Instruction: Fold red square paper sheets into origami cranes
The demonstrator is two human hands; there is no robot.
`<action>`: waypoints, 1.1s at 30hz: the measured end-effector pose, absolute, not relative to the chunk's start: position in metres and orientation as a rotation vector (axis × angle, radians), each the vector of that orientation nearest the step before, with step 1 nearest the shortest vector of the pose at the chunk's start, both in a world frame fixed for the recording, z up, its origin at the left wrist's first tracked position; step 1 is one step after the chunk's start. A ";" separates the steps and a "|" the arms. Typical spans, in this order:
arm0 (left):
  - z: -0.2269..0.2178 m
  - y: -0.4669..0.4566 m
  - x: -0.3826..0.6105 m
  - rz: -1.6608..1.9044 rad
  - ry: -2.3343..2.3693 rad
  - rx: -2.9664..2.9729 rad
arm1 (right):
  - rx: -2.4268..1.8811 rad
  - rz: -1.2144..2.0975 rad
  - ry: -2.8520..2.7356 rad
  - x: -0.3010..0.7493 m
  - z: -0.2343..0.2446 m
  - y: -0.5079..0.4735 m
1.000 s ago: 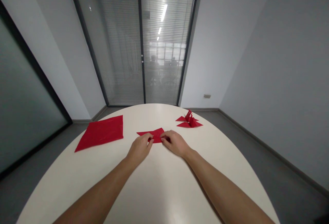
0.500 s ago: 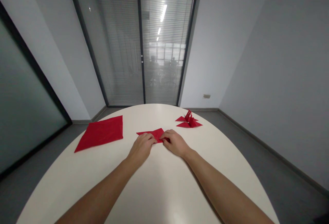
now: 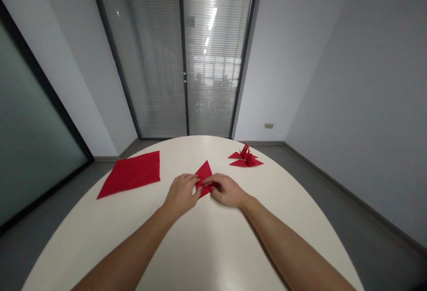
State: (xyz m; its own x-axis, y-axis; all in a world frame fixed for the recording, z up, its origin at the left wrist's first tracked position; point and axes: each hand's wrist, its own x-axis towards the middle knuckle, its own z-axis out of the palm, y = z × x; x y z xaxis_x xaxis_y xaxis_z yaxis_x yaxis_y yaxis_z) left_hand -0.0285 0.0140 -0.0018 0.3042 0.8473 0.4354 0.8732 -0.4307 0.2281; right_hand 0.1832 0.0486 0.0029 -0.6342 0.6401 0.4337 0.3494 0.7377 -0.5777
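Observation:
A small piece of folded red paper (image 3: 204, 170) lies on the table between my two hands, one pointed corner facing away from me. My left hand (image 3: 182, 193) holds its left side, thumb near the lower edge and fingers over the upper part. From the right, my right hand (image 3: 227, 190) is curled with its fingertips pinching or pressing the middle of the paper. The fingers cover much of the folds, so their exact shape is hidden.
Red paper sheets (image 3: 133, 173) lie flat at the left of the round white table (image 3: 207, 246). Two folded red paper cranes (image 3: 248, 161) stand at the far right. Beyond the table's far edge is a glass partition with blinds (image 3: 213, 104).
The folded paper has turned, so its point now faces away from me instead of its long side lying crosswise. Both hands have shifted slightly nearer to me.

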 end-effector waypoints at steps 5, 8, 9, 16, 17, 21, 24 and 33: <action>-0.010 0.019 -0.034 -0.824 -1.627 -2.560 | -0.769 0.488 -2.234 0.187 -0.001 0.054; -0.014 0.022 -0.035 -0.852 -1.620 -2.567 | -0.741 0.477 -2.280 0.187 -0.001 0.055; -0.014 0.022 -0.035 -0.865 -1.617 -2.566 | -0.733 0.474 -2.291 0.187 -0.001 0.055; -0.010 0.022 -0.032 -0.874 -1.555 -2.656 | -0.759 0.463 -2.296 0.186 -0.002 0.053; -0.010 0.022 -0.031 -0.866 -1.554 -2.665 | -0.771 0.463 -2.293 0.186 -0.002 0.053; -0.007 0.020 -0.031 -0.829 -1.558 -2.673 | -0.806 0.463 -2.277 0.184 0.000 0.052; -0.003 0.016 -0.030 -0.834 -1.542 -2.672 | -0.823 0.460 -2.275 0.182 0.004 0.050; 0.006 0.009 -0.027 -0.839 -1.546 -2.713 | -0.938 0.439 -2.254 0.181 0.007 0.050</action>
State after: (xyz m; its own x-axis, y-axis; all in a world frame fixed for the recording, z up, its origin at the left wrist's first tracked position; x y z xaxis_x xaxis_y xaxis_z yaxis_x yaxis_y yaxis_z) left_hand -0.0267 0.0090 0.0063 0.4097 0.8244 0.3905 0.7768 -0.5397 0.3245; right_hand 0.1807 0.0501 0.0069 -0.5333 0.7233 0.4386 0.5060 0.6883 -0.5198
